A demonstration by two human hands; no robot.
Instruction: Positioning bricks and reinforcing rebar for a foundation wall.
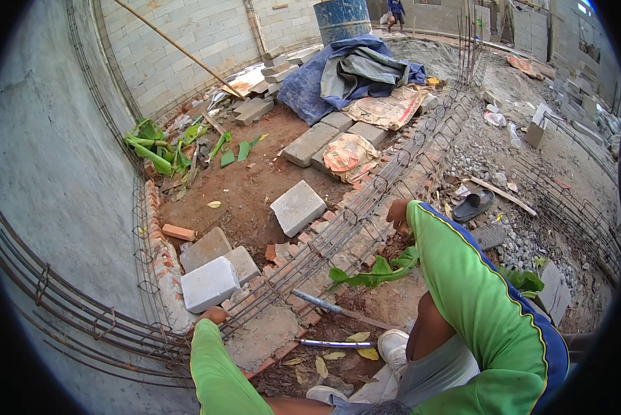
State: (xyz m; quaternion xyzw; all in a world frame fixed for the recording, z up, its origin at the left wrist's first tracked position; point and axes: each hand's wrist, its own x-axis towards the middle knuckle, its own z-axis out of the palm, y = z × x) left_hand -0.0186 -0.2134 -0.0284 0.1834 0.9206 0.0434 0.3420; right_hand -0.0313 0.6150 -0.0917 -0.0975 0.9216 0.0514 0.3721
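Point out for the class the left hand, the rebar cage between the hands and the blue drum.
Left hand (213, 316): head view, middle of the hand.
Rebar cage (352, 216): head view, bars partway along it.
Blue drum (342, 23): head view, its side wall.

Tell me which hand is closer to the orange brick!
Left. The left hand is on the near side of the orange brick, blocks between; the right hand is well off to the brick's right.

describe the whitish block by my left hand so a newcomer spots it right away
Start at the long steel cage slanting across the middle. Follow it down to the left hand. The whitish block is the one closest to that hand, clearly paler than the two browner blocks just behind it.
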